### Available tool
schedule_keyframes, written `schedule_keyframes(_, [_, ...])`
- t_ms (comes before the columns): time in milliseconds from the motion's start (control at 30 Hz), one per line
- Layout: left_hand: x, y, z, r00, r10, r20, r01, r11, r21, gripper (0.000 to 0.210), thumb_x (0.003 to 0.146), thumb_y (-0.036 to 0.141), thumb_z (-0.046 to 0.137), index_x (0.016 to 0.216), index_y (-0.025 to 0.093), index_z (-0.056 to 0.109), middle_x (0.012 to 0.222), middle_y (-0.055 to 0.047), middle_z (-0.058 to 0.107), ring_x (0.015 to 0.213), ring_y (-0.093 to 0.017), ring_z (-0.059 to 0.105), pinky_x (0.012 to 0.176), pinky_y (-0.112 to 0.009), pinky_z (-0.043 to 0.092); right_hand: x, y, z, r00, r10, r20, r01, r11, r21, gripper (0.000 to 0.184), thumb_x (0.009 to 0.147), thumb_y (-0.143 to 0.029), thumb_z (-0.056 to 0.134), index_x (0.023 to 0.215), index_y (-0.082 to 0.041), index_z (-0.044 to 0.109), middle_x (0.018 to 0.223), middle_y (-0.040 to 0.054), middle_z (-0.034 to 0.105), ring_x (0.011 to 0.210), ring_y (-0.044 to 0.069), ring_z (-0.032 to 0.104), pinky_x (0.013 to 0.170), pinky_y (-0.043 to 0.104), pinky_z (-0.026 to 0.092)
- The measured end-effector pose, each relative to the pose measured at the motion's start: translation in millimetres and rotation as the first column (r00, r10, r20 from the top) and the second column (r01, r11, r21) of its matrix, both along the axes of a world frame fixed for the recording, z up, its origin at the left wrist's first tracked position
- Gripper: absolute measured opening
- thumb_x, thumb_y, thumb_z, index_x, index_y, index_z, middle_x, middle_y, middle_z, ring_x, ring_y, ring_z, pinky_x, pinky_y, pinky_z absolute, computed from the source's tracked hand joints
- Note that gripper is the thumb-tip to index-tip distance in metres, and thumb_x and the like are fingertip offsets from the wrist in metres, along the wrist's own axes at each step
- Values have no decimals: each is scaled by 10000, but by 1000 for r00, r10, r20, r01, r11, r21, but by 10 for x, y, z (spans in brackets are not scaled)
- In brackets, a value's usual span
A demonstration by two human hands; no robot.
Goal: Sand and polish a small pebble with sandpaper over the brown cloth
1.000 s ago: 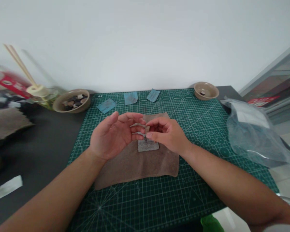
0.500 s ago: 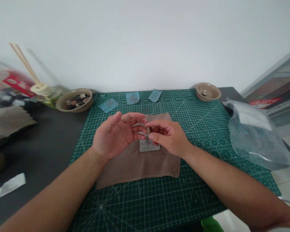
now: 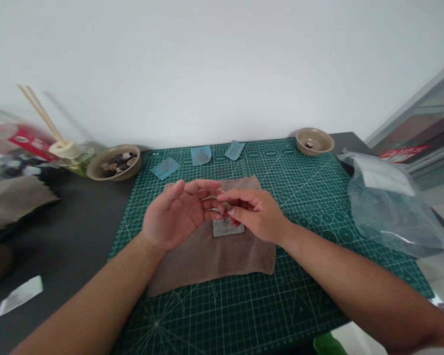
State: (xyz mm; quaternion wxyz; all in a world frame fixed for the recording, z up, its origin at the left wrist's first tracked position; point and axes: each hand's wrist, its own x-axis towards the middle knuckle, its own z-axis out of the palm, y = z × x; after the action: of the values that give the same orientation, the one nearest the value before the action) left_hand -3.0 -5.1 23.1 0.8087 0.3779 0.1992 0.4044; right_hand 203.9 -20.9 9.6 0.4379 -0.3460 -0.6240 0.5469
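My right hand point(image 3: 259, 213) pinches a small brownish stone point(image 3: 226, 205) between thumb and fingertips. Beside it, my left hand point(image 3: 175, 214) is open with its palm turned up, thumb apart and fingers loosely curved. Its fingertips meet or nearly meet the stone; I cannot tell which. Both hands are above a brown cloth point(image 3: 214, 264). A small grey, rough-looking square point(image 3: 228, 229) lies on the cloth just under the stone, its far part hidden by my fingers.
The cloth lies on a green cutting mat point(image 3: 251, 310). Three blue squares are at the back, one being a blue sheet point(image 3: 201, 156). A bowl of stones point(image 3: 92, 170) is left; another bowl point(image 3: 327, 144) with a small stone is right. A plastic bag point(image 3: 377, 212) lies at right.
The stone has been turned between my right fingertips and shows less of itself now. Both hands stay almost in place, while the view has tilted slightly.
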Motion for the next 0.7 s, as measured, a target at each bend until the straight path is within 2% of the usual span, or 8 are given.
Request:
schedule_keyframes(300, [-5, 14, -15, 1000, -18, 10, 18, 1000, 19, 511, 929, 531, 580, 1192, 120, 732, 1116, -119, 751, 993, -272, 690, 832, -385, 603, 3, 3, 35, 1000, -2, 9, 2, 999, 48, 291, 798, -112, 590, 1034, -190, 743, 738, -24, 696, 565, 100, 610, 529, 233, 514])
schedule_keyframes(400, [0, 14, -14, 1000, -13, 1, 13, 1000, 19, 518, 926, 543, 578, 1193, 126, 733, 1112, -120, 750, 982, -269, 692, 824, -384, 604, 7, -4, 34, 1000, -3, 19, 2, 1000, 27, 320, 787, -90, 589, 1048, -192, 743, 716, -28, 685, 569, 105, 618, 532, 234, 514])
schedule_keyframes(700, [15, 13, -3, 1000, 8, -20, -8, 1000, 20, 515, 914, 562, 596, 1160, 136, 749, 1082, -129, 756, 936, -272, 707, 798, -390, 611, 4, -4, 10, 998, 10, 63, -12, 999, 31, 340, 799, -119, 623, 1101, -222, 740, 716, -29, 660, 582, 114, 590, 549, 256, 497])
